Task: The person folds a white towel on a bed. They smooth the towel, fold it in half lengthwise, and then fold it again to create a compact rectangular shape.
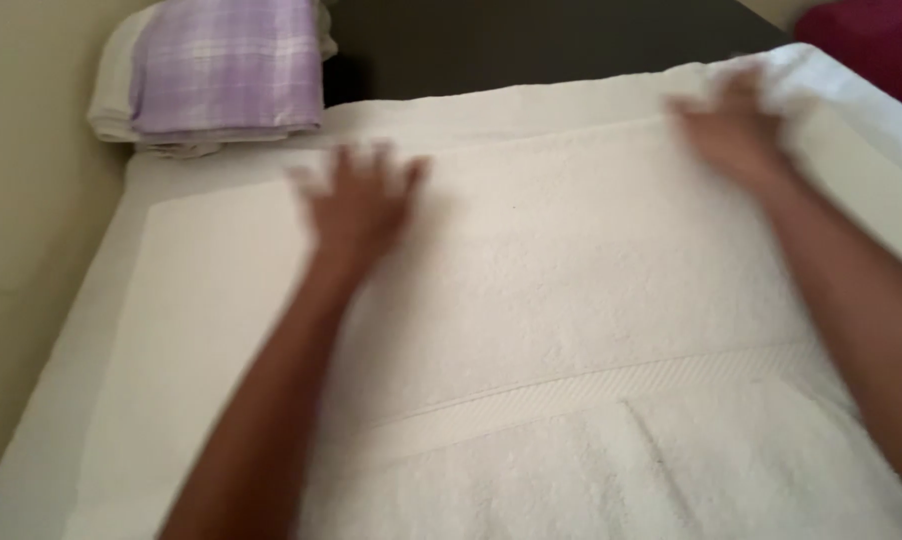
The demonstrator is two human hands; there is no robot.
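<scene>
Both hands are pressing flat on the white towel [571,300] lying across the bed [101,400]; the left hand [359,205] is spreading its fingers apart; the right hand [733,125] is too blurred to tell; the towel looks mostly spread, its far edge seemingly unfinished.

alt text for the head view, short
Two bare hands, left hand and right hand, press flat, fingers spread, on a white towel laid over a white surface. A folded lilac plaid cloth lies on a stack at the far left corner.
</scene>
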